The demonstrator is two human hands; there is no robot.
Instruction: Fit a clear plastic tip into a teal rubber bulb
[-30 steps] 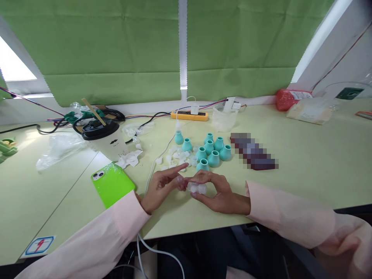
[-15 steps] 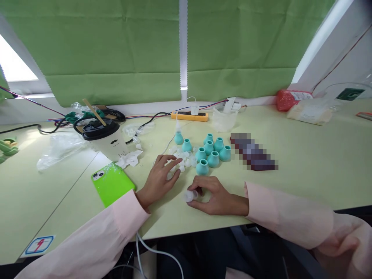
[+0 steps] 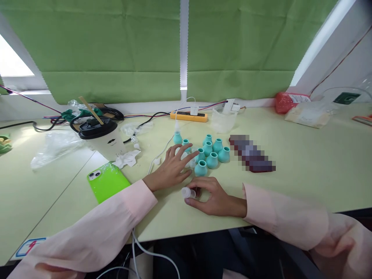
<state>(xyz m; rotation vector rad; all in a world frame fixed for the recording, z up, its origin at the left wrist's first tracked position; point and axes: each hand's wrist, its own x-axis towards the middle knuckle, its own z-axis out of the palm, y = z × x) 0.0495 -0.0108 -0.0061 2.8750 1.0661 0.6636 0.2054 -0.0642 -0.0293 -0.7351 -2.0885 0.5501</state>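
My right hand (image 3: 213, 197) pinches a small translucent plastic nozzle-like piece (image 3: 188, 193) between thumb and fingers, just above or on the tabletop near the front edge. With fingers spread, my left hand (image 3: 173, 169) hovers over or rests on a pile of small translucent white plastic pieces (image 3: 190, 162), hiding much of it. Its fingertips come close to a cluster of teal rubber bulbs (image 3: 212, 160) with open necks. One separate teal bulb (image 3: 177, 138) behind the pile carries a clear pointed tip. A loose white piece (image 3: 157, 161) lies left of my left hand.
A green phone (image 3: 107, 182) and a paper cup (image 3: 103, 141) with a black lid stand to the left, beside crumpled tissue (image 3: 128, 158). A blurred-out dark phone (image 3: 252, 157) lies right. Behind are an orange power strip (image 3: 186, 116) and a translucent plastic cup (image 3: 223, 121).
My left hand has moved right and slightly forward across the white pieces, its fingers spreading wider. The right hand keeps its piece, now turned so its side shows more.
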